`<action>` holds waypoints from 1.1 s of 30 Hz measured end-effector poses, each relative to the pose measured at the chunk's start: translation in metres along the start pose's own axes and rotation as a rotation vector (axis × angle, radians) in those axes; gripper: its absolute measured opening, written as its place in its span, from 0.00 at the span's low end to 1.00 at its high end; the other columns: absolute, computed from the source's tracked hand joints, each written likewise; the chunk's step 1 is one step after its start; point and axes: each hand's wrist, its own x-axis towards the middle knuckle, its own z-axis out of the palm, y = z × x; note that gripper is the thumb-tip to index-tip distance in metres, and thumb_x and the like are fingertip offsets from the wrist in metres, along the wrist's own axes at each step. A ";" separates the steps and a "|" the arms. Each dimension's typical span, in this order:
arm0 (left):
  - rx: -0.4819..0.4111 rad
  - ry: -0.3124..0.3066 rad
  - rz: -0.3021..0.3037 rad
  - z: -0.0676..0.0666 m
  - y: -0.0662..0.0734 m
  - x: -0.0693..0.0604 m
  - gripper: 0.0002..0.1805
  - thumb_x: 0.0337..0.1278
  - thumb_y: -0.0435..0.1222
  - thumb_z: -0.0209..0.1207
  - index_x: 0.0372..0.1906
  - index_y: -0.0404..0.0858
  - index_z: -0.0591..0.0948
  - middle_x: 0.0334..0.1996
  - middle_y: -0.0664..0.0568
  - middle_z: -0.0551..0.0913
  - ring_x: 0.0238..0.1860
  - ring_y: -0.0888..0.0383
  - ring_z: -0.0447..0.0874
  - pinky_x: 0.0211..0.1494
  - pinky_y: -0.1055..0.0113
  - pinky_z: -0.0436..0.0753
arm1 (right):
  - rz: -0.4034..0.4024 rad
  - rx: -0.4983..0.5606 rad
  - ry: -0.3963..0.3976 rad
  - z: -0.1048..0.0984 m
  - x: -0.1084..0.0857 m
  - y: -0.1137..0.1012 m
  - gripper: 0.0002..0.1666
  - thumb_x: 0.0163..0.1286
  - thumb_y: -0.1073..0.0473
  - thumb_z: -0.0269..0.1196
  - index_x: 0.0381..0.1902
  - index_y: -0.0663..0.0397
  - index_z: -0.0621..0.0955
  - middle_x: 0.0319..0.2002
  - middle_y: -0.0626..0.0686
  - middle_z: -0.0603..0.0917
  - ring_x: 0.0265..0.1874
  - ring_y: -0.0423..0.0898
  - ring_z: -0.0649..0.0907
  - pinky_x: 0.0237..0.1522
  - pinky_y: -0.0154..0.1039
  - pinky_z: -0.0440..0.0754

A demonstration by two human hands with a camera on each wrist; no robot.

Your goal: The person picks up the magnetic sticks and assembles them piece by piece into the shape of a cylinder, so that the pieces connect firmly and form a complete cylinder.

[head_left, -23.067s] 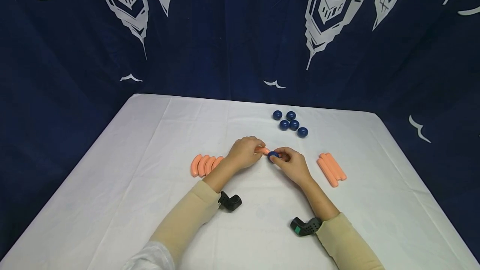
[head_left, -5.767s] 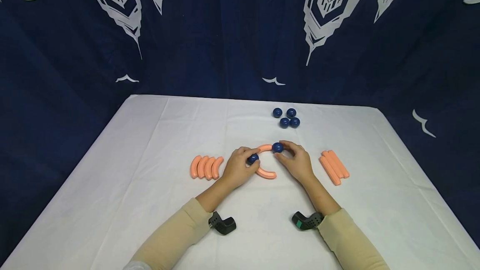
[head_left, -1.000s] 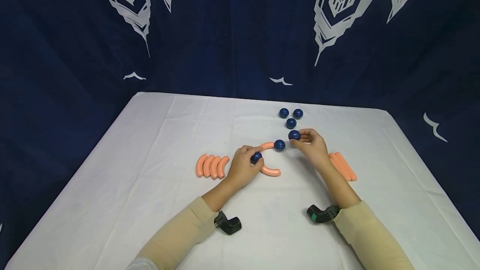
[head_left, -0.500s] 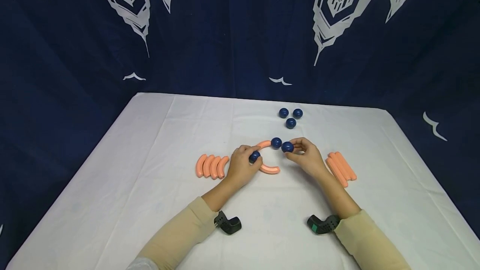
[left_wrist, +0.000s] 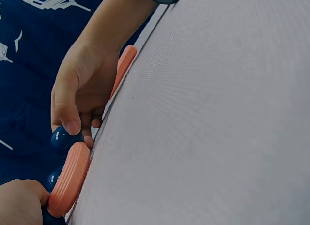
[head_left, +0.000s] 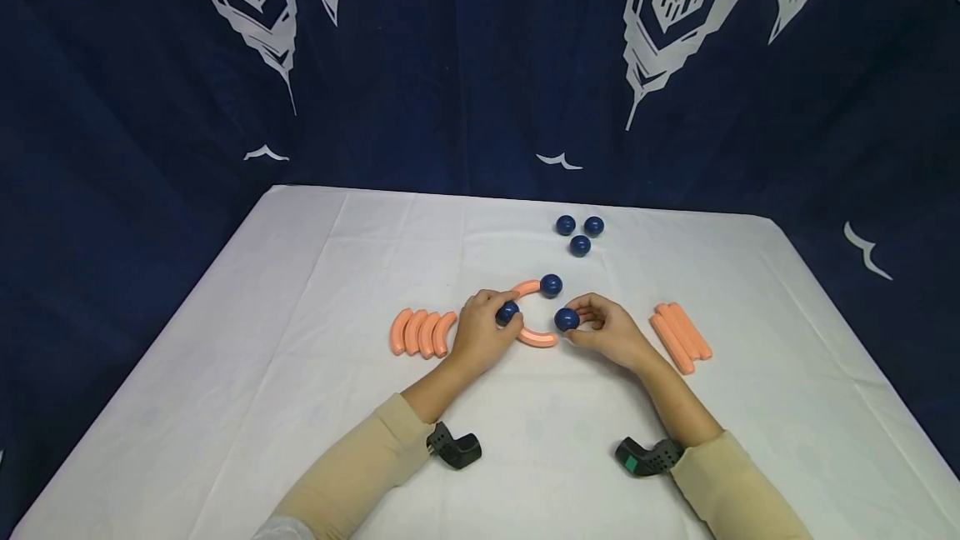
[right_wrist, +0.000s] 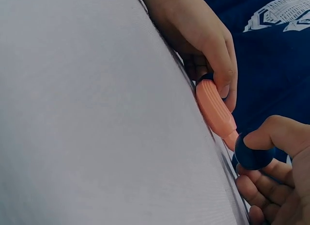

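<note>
Left-hand grip: thumb and fingers curled round the glossy dark-blue ball [head_left: 507, 312]. Left hand [head_left: 480, 332] to the left of this ball. In the right hand [head_left: 603, 332]: the second glossy dark-blue ball [head_left: 567, 320], pinched between thumb and fingertips, just beside the free end of the ribbed, curved orange bar [head_left: 537, 339] on the near side. Contact between the two: cannot tell. On the far side: the matching curved orange bar [head_left: 528, 287], with the third dark-blue ball [head_left: 551, 285] at its end.

Apparent step: joining the pinched ball to the near bar's free end.

1. Hold the left-hand ball steady to avoid swinging either bar.
2. Line up the centre of the right-hand ball with the bar's end.
3. Pinch only the outer side; leave the face toward the bar uncovered.
4. Press gently along the bar's own line. Avoid sideways force, likely to turn the joint.
5. Pass clear of the third ball.
6. Check the seating before releasing.
</note>
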 end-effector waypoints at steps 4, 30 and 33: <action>0.001 0.001 0.003 -0.001 0.000 0.000 0.21 0.59 0.39 0.60 0.57 0.37 0.82 0.47 0.42 0.80 0.50 0.46 0.77 0.54 0.54 0.74 | -0.001 -0.043 -0.010 0.000 0.001 0.004 0.22 0.55 0.69 0.69 0.48 0.69 0.78 0.42 0.58 0.81 0.42 0.50 0.78 0.42 0.34 0.74; -0.002 0.005 -0.008 -0.002 0.002 0.000 0.21 0.59 0.39 0.60 0.57 0.37 0.82 0.47 0.43 0.80 0.50 0.47 0.77 0.54 0.54 0.74 | -0.049 -0.087 -0.034 -0.001 -0.002 0.008 0.25 0.56 0.65 0.71 0.51 0.65 0.79 0.46 0.57 0.81 0.45 0.49 0.76 0.49 0.40 0.71; 0.000 0.010 -0.003 -0.002 0.003 0.000 0.21 0.59 0.39 0.60 0.57 0.37 0.82 0.47 0.43 0.80 0.50 0.47 0.77 0.54 0.54 0.75 | -0.050 -0.082 -0.044 -0.002 -0.001 0.010 0.24 0.56 0.63 0.71 0.51 0.64 0.80 0.45 0.56 0.81 0.45 0.48 0.76 0.49 0.39 0.71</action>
